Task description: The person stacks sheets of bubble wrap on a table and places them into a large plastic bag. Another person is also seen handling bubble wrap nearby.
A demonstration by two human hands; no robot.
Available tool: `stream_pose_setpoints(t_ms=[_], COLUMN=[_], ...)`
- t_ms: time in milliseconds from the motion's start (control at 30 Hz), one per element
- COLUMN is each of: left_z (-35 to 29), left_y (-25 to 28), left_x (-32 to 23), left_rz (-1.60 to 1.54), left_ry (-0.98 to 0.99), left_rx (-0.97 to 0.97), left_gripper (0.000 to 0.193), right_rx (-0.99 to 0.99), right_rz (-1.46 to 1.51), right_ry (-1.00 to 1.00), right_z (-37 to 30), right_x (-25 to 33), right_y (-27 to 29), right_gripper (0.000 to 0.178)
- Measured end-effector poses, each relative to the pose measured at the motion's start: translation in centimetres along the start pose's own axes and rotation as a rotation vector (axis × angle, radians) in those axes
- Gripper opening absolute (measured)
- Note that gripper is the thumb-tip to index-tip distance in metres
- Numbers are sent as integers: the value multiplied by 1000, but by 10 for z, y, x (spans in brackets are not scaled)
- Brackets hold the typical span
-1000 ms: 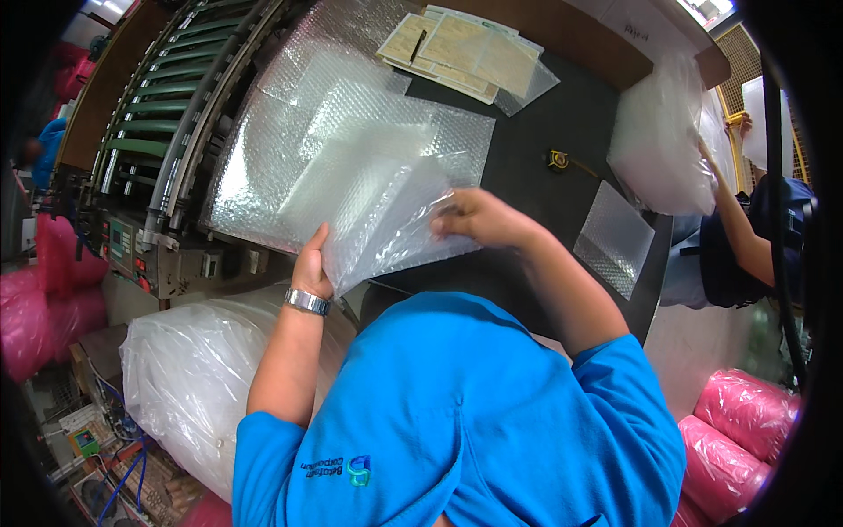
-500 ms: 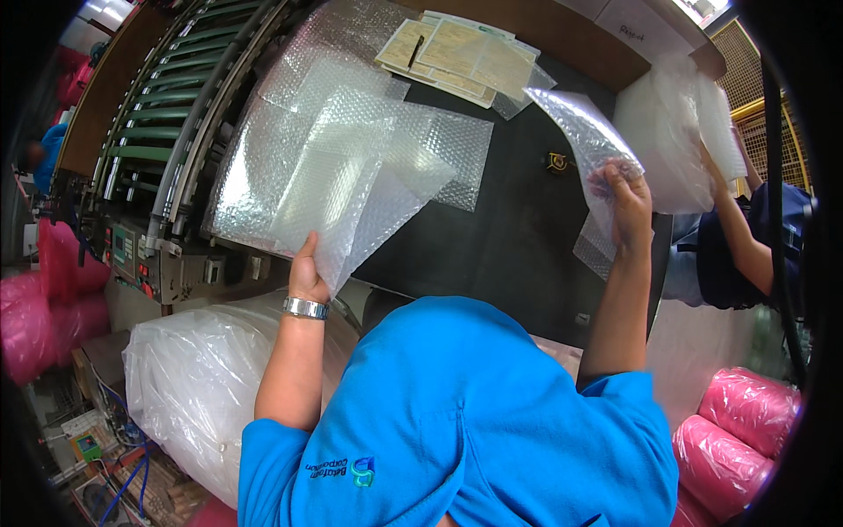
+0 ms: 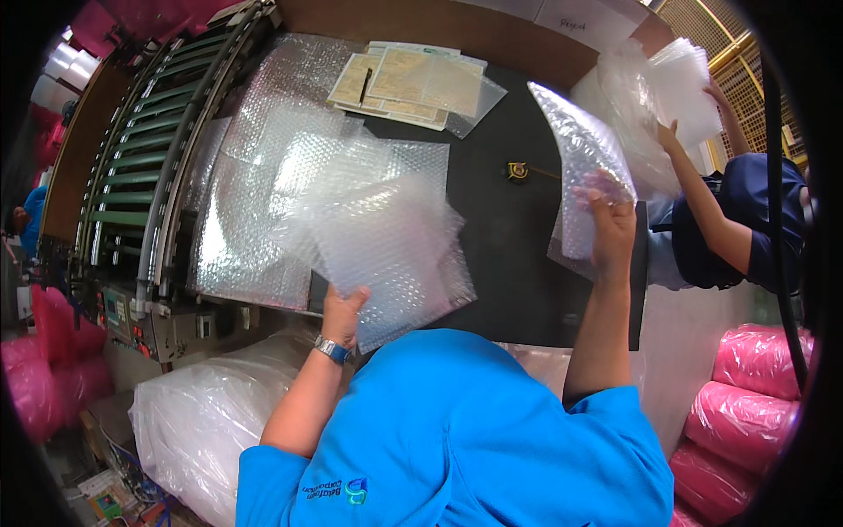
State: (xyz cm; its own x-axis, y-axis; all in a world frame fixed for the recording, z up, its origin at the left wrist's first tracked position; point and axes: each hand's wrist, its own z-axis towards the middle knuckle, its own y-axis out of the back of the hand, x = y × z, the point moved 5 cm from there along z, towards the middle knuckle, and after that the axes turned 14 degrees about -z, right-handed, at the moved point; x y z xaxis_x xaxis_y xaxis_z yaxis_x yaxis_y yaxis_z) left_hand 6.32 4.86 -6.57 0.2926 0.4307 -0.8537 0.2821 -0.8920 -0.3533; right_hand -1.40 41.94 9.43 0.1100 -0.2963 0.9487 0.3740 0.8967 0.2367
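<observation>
My left hand (image 3: 344,314), with a metal watch (image 3: 332,350) at its wrist, grips the near edge of a clear bubble wrap sheet (image 3: 386,255), thumb on top. This sheet overlaps other bubble wrap sheets (image 3: 250,202) spread over the left of the black table (image 3: 509,263). Off to the right, my right hand (image 3: 612,224) pinches another bubble wrap piece (image 3: 584,145), which stands up and curls over at its upper end. Below that hand a further flat piece of bubble wrap (image 3: 569,256) partly shows at the table's right side.
Papers with a pen (image 3: 421,88) lie at the far side, near a small yellow-black tape measure (image 3: 517,170). A roller conveyor (image 3: 145,149) borders the left. At right, a co-worker's hands (image 3: 672,136) hold clear plastic sheets (image 3: 689,88). Pink wrapped rolls (image 3: 746,413) stack at lower right.
My left hand has moved right, swinging its bubble wrap sheet rightward over the pile. My right hand keeps its hold, slightly lower. The view has shifted, and the co-worker's sheets are raised.
</observation>
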Motion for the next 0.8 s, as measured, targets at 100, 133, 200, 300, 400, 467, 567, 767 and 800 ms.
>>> stream_pose_setpoints(t_ms=[100, 133, 200, 300, 400, 467, 567, 767, 800], left_z=[10, 19, 39, 58, 44, 40, 19, -28, -35], left_y=[-43, -59, -73, -79, -76, -48, -16, 24, 34], left_x=[16, 22, 48, 63, 36, 16, 6, -7, -16], left_rz=[-67, 13, 216, 269, -226, -442, -298, -157, -281], left_ry=[180, 184, 167, 231, 361, 271, 374, 68, -9], left_rx=[141, 268, 373, 371, 374, 319, 326, 202, 121], left_gripper=[57, 63, 75, 88, 94, 94, 87, 57, 53], right_rx=[49, 62, 112, 319, 747, 1160, 1413, 1655, 1455], right_rz=[-78, -74, -54, -148, -506, -565, -436, -450, -528], right_ry=[-23, 15, 96, 32, 82, 53, 114, 444, 565], right_z=[-10, -13, -21, -37, -53, -72, -100, -114, -106], right_x=[6, 10, 16, 14, 15, 8, -12, 18, 24], right_y=[-2, -2, -9, -31, -59, -77, -106, -194, -203], right_gripper=[25, 26, 28, 22, 21, 26, 27, 36, 43])
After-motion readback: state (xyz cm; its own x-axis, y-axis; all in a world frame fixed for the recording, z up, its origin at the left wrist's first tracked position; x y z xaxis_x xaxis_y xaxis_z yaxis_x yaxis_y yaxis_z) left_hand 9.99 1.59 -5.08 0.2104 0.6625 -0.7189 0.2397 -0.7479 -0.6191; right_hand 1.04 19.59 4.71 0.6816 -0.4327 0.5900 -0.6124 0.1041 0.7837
